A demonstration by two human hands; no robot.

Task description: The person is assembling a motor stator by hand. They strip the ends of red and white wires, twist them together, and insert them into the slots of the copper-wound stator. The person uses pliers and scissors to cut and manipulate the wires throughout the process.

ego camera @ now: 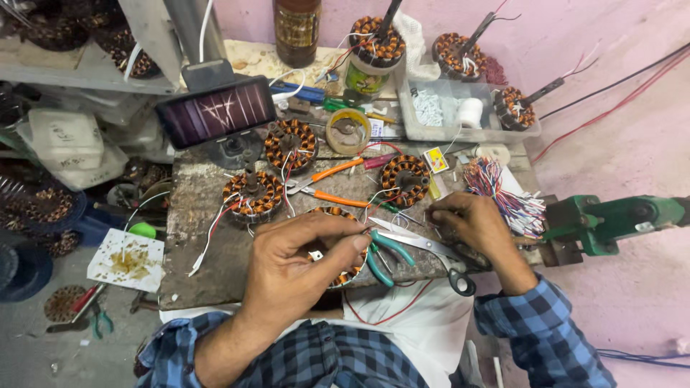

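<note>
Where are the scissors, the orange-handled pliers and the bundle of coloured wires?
Scissors (420, 243), head view, on the blades.
Orange-handled pliers (338, 197), head view, on a handle.
Bundle of coloured wires (496, 183), head view, on its middle.

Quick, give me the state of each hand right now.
Left hand: fingers pinched shut on a thin wire over the copper-wound stator.
Right hand: fingers curled down at the bench beside the scissors; grip cannot be told.
</note>
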